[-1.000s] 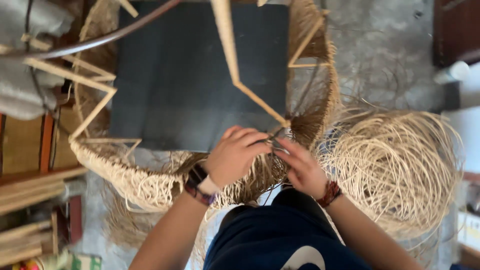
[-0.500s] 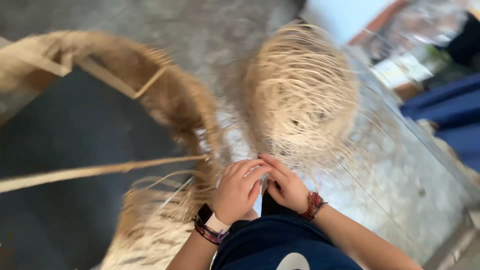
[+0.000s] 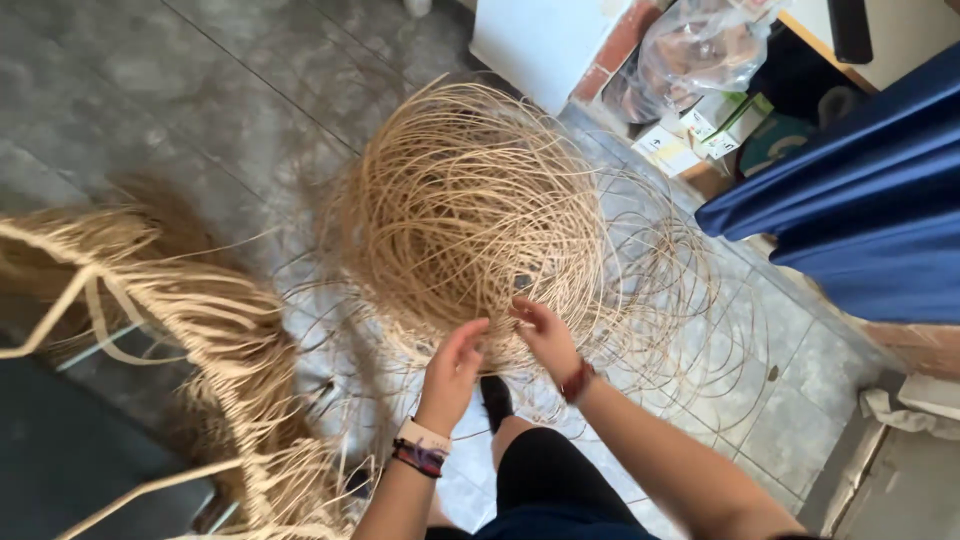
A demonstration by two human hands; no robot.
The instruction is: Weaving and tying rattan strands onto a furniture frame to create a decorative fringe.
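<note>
Both the left hand (image 3: 455,365) and right hand (image 3: 545,335) reach with fingers loosely spread into the near edge of a big tangled coil of rattan strands (image 3: 470,210) lying on the tiled floor (image 3: 200,90). Whether either pinches a strand, I cannot tell. Farther off, a clear plastic bag (image 3: 700,45) holds something brownish, beside small cardboard boxes (image 3: 700,135).

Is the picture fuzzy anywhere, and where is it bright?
Head view: the big tangled coil of pale rattan strands and both hands, left and right, look sharp; daylight brightens the white cabinet; the lower left corner is dim.
</note>
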